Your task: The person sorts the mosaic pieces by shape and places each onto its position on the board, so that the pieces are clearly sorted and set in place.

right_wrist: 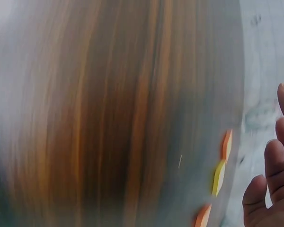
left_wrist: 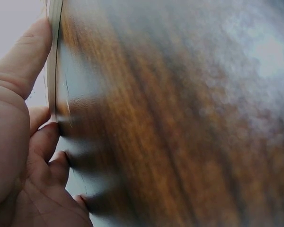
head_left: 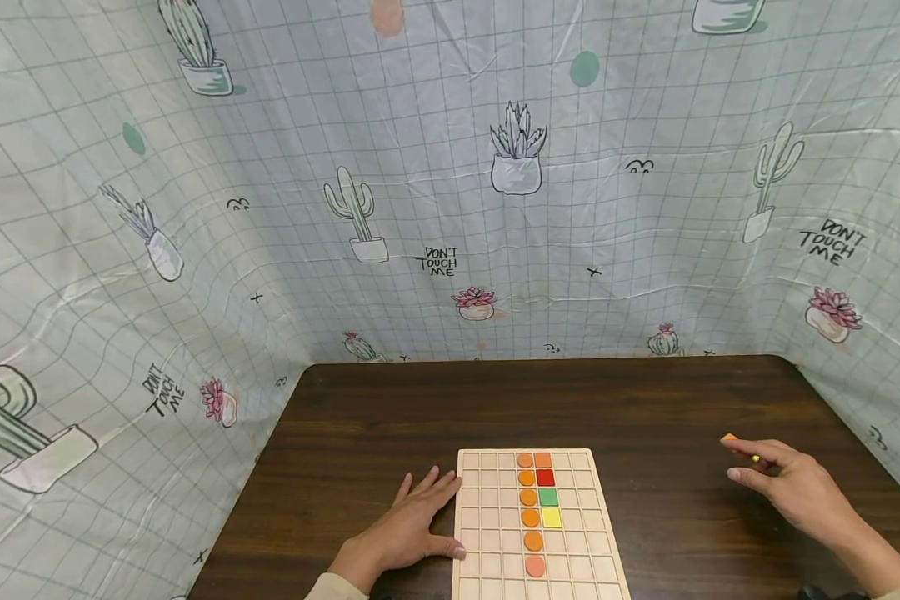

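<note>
A pale wooden grid board [head_left: 487, 521] lies on the dark table. One column bears several orange discs [head_left: 530, 517], with a salmon disc [head_left: 535, 566] nearest me. Beside them are an orange square tile [head_left: 543, 460], a red tile [head_left: 545, 477], a green tile [head_left: 548, 497] and a yellow tile [head_left: 551, 517]. My left hand [head_left: 412, 525] touches the board's left edge with thumb and fingertips, fingers spread. Loosely bent, my right hand [head_left: 802, 487] is over the table's right side, close by small orange pieces [right_wrist: 227, 145] and a yellow piece [right_wrist: 218, 178]. Nothing shows in its grasp.
The dark wood-grain table [head_left: 390, 408] has rounded far corners. A pale curtain [head_left: 450, 167] printed with cacti and grid lines hangs behind it and along both sides.
</note>
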A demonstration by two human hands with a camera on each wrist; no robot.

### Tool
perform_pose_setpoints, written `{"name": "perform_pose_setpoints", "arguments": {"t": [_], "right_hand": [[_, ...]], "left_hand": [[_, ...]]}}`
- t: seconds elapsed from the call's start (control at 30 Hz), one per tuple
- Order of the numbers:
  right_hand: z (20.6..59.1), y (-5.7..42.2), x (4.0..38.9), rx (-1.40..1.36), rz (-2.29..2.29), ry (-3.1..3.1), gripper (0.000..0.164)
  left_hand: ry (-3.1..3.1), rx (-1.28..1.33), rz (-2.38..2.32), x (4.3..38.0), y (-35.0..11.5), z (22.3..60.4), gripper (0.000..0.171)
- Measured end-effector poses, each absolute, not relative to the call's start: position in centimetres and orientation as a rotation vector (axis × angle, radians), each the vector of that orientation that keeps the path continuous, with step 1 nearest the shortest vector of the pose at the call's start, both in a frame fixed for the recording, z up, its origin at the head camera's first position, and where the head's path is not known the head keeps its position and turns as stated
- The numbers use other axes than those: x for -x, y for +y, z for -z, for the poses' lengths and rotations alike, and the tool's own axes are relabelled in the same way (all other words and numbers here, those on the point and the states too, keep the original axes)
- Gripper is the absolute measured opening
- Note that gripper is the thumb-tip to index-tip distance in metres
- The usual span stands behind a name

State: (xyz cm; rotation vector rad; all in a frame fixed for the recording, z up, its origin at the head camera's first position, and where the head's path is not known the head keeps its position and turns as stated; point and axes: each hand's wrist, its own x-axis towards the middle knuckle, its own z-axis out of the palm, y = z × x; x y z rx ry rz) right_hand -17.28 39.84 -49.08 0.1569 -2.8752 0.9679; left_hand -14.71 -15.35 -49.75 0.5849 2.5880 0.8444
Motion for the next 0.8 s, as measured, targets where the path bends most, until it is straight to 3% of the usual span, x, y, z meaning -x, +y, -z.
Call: {"name": "perform_pose_setpoints", "arguments": {"t": [0.43, 0.8], "right_hand": [[50.4, 46.7, 16.9, -0.004, -0.814, -2.941, 0.059], [52.4, 48.7, 17.0, 0.130, -0.853, -3.060, 0.067]], "left_hand": [[2.598, -0.596, -0.842, 14.9, -15.3, 49.8, 0.098], [2.594, -0.590, -0.830, 14.9, -15.2, 49.7, 0.098]]}}
